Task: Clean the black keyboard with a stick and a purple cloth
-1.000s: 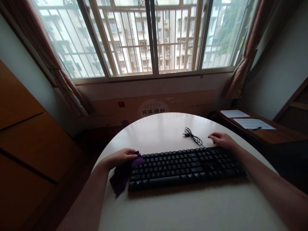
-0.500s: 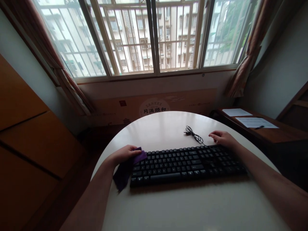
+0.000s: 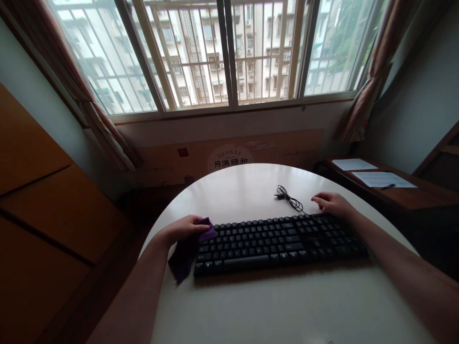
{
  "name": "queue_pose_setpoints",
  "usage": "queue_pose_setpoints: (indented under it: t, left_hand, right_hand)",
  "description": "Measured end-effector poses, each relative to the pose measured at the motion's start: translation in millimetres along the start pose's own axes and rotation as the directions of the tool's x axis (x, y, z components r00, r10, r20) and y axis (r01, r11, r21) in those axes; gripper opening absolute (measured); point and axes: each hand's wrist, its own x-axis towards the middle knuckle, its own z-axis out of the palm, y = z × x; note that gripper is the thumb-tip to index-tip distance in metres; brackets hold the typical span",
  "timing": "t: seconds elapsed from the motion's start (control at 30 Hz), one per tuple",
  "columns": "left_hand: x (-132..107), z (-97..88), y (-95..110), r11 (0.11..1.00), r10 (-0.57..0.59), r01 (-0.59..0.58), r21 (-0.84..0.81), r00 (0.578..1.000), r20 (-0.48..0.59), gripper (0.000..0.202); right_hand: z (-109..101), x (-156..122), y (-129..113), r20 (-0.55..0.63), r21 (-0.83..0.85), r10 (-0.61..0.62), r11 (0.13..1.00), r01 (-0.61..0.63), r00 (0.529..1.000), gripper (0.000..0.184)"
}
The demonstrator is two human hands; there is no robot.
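Observation:
My left hand is closed on a purple cloth at the keyboard's left end. The cloth's dark lower part hangs beside the keyboard's left edge. A black full-size keyboard lies on the white round table. My right hand is at the keyboard's far right corner, its fingers loosely bent with a small gap to the thumb and nothing seen between them. Whether it presses on the keyboard I cannot tell. The keyboard's cable lies bundled behind it, left of my right fingers.
To the right stands a brown wooden desk with paper sheets and a pen on it. An orange-brown cabinet is on the left. Beyond the table are a printed panel and a barred window with curtains.
My left hand and the cloth have shifted very slightly left. The right hand and the keyboard keep their places; the view has tilted a little.

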Motion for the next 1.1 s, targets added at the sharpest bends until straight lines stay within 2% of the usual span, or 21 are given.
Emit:
queue_pose_setpoints:
  t: [0.2, 0.47, 0.63, 0.93, 1.1]
  left_hand:
    - [5.7, 2.8, -0.4, 0.997, -0.006, 0.010, 0.076, 0.998, -0.061, 0.053]
    - [1.1, -1.3, -8.6, 0.999, -0.005, 0.005, -0.048, 1.000, -0.008, 0.054]
    - [-2.8, -2.2, -5.0, 0.998, -0.003, 0.005, -0.068, 1.000, 0.031, 0.051]
    - [3.5, 4.6, 2.5, 0.994, 0.010, -0.003, 0.105, 0.998, -0.064, 0.051]
    - [6.1, 5.7, -0.9, 0.995, 0.037, -0.030, 0.093, 0.997, -0.073, 0.052]
  right_hand:
    - [0.1, 0.1, -0.5, 0.004, -0.001, -0.007, 1.000, 0.007, 1.000, 0.045]
    - [-1.2, -2.3, -3.6, 0.012, 0.007, 0.015, 1.000, -0.015, 1.000, 0.045]
    - [-0.4, -2.1, -3.3, 0.007, 0.001, -0.003, 1.000, 0.003, 1.000, 0.044]
    - [0.1, -2.5, -6.0, 0.004, -0.006, 0.008, 1.000, -0.008, 1.000, 0.043]
    - [-0.5, -3.0, -6.2, 0.005, 0.010, 0.020, 1.000, -0.020, 1.000, 0.043]
